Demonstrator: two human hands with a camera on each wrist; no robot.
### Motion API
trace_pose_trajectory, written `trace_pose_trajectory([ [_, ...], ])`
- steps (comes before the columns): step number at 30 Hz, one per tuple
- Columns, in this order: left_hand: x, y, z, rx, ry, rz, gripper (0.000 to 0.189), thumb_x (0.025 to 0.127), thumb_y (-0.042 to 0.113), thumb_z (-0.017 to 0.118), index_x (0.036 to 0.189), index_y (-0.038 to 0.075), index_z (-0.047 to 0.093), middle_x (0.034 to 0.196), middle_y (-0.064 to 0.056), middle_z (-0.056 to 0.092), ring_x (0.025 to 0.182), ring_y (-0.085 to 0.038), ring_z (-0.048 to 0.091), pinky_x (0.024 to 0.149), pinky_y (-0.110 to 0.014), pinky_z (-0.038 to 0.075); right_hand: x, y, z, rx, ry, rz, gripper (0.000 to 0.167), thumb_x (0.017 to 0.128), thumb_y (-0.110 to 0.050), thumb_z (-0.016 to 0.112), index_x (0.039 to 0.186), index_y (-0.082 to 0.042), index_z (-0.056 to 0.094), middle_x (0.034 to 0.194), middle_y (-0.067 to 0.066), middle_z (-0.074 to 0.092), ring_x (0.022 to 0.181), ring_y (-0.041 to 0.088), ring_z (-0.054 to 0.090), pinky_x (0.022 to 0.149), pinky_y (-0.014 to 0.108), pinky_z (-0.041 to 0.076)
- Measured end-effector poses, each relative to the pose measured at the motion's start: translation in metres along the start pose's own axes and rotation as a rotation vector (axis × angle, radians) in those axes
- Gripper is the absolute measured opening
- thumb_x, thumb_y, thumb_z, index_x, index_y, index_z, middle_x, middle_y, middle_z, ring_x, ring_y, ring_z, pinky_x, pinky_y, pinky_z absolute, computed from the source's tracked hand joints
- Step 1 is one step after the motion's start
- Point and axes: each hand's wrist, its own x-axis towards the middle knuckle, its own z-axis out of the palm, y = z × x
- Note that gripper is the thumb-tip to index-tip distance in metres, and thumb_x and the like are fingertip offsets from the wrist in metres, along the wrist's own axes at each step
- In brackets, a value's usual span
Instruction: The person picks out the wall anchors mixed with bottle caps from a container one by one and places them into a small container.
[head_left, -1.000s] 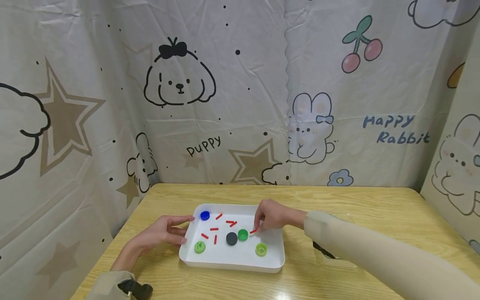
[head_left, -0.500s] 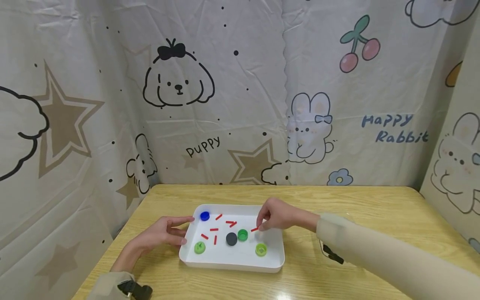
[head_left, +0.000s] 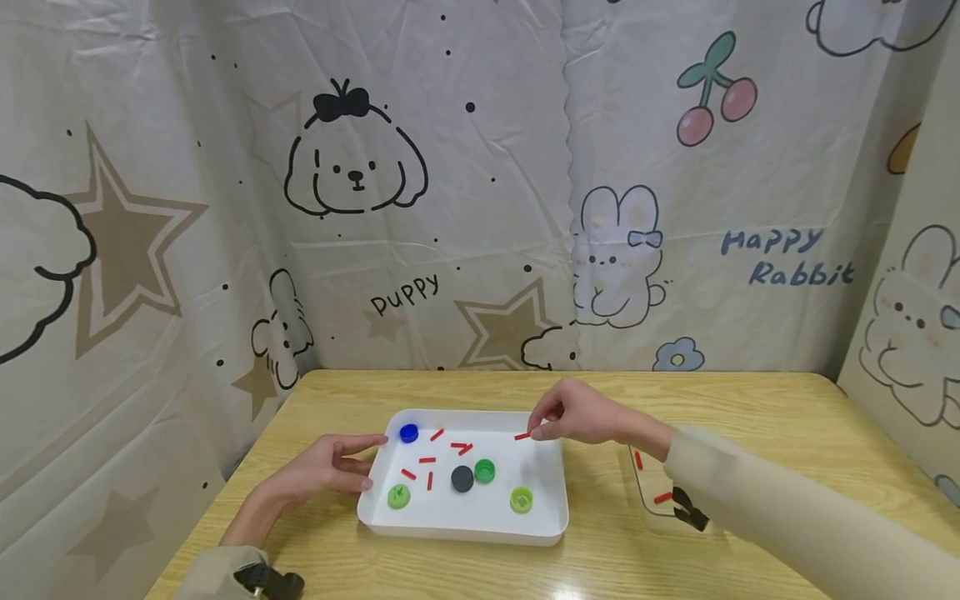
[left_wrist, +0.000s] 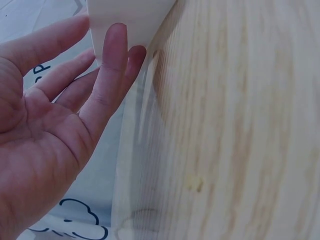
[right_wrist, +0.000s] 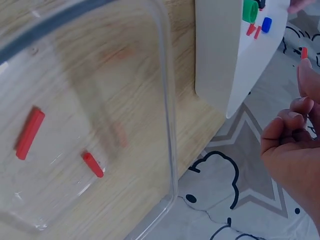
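Observation:
In the head view my right hand (head_left: 581,412) pinches a small red stick (head_left: 522,436) between thumb and fingertips, above the far right part of a white tray (head_left: 465,535). My left hand (head_left: 318,468) rests its loosely extended fingers against the tray's left wall; the left wrist view has these fingertips (left_wrist: 116,42) at the white side. Inside the tray lie several more red sticks (head_left: 427,460), a blue cap (head_left: 408,433), a black cap (head_left: 462,479), a green cap (head_left: 484,471), a light green cap (head_left: 399,497) and a yellow-green cap (head_left: 522,500).
Right of the tray, a clear plastic box (right_wrist: 167,100) stands on the wooden table (head_left: 600,533), partly hidden by my right forearm in the head view. Red sticks (right_wrist: 30,132) lie in it. A printed curtain (head_left: 480,208) hangs behind the table.
My right hand has lifted the red stick up from beside the green cap and moved it right and away toward the tray's far right corner. My left hand stays at the wall.

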Motion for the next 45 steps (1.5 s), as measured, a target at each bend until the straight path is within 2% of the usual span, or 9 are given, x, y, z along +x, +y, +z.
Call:
trace_pose_trajectory([
  [7, -0.001, 0.001, 0.001, -0.004, 0.0, -0.01, 0.077, 0.092, 0.008, 0.081, 0.158, -0.004, 0.043, 0.156, -0.03, 0.046, 0.132, -0.043, 0.059, 0.093, -0.045, 0.06, -0.014, 0.0, -0.012, 0.02, 0.047, 0.057, 0.005, 0.094, -0.01, 0.08, 0.095, -0.006, 0.082, 0.071, -0.004, 0.057, 0.065, 0.013, 0.045, 0.059, 0.025, 0.038],
  [14, -0.003, 0.003, 0.002, -0.014, -0.001, -0.009, 0.078, 0.092, 0.007, 0.08, 0.158, -0.004, 0.042, 0.156, -0.031, 0.045, 0.129, -0.042, 0.062, 0.092, -0.045, 0.06, -0.029, 0.001, -0.019, 0.051, 0.066, 0.048, 0.004, 0.094, -0.009, 0.08, 0.094, -0.007, 0.082, 0.068, -0.004, 0.049, 0.062, 0.012, 0.042, 0.058, 0.024, 0.035],
  [20, -0.003, 0.002, 0.003, -0.011, 0.008, -0.022, 0.078, 0.091, 0.008, 0.081, 0.158, -0.003, 0.042, 0.156, -0.03, 0.045, 0.128, -0.04, 0.063, 0.092, -0.044, 0.06, -0.044, 0.002, -0.024, 0.089, 0.083, 0.074, 0.004, 0.095, -0.01, 0.079, 0.094, -0.009, 0.083, 0.071, -0.002, 0.054, 0.063, 0.012, 0.042, 0.057, 0.024, 0.035],
  [25, -0.003, 0.002, 0.003, -0.016, 0.005, -0.024, 0.079, 0.091, 0.007, 0.081, 0.159, -0.004, 0.041, 0.155, -0.031, 0.047, 0.126, -0.039, 0.064, 0.091, -0.045, 0.061, -0.055, 0.005, -0.031, 0.077, 0.116, 0.1, 0.004, 0.096, -0.011, 0.078, 0.095, -0.009, 0.082, 0.073, -0.001, 0.054, 0.065, 0.012, 0.043, 0.058, 0.023, 0.036],
  [30, -0.003, 0.002, 0.003, -0.026, 0.0, -0.016, 0.079, 0.091, 0.006, 0.08, 0.159, -0.004, 0.04, 0.154, -0.032, 0.047, 0.125, -0.039, 0.065, 0.091, -0.045, 0.061, -0.065, 0.009, -0.036, 0.084, 0.137, 0.093, 0.005, 0.095, -0.01, 0.079, 0.096, -0.007, 0.081, 0.071, -0.001, 0.051, 0.063, 0.012, 0.042, 0.057, 0.023, 0.034],
  [37, -0.003, 0.001, 0.002, -0.039, -0.009, 0.008, 0.078, 0.091, 0.005, 0.08, 0.158, -0.006, 0.041, 0.152, -0.033, 0.049, 0.122, -0.037, 0.067, 0.088, -0.043, 0.062, -0.078, 0.017, -0.042, 0.085, 0.156, 0.116, 0.005, 0.096, -0.011, 0.079, 0.097, -0.007, 0.082, 0.075, 0.001, 0.059, 0.064, 0.012, 0.044, 0.058, 0.024, 0.039],
  [45, -0.002, 0.001, 0.003, -0.037, -0.008, 0.003, 0.077, 0.091, 0.005, 0.08, 0.157, -0.007, 0.041, 0.152, -0.033, 0.049, 0.122, -0.038, 0.067, 0.088, -0.044, 0.062, -0.096, 0.028, -0.045, 0.081, 0.189, 0.157, 0.007, 0.095, -0.013, 0.08, 0.099, -0.007, 0.082, 0.08, 0.001, 0.061, 0.067, 0.012, 0.046, 0.057, 0.024, 0.04],
])
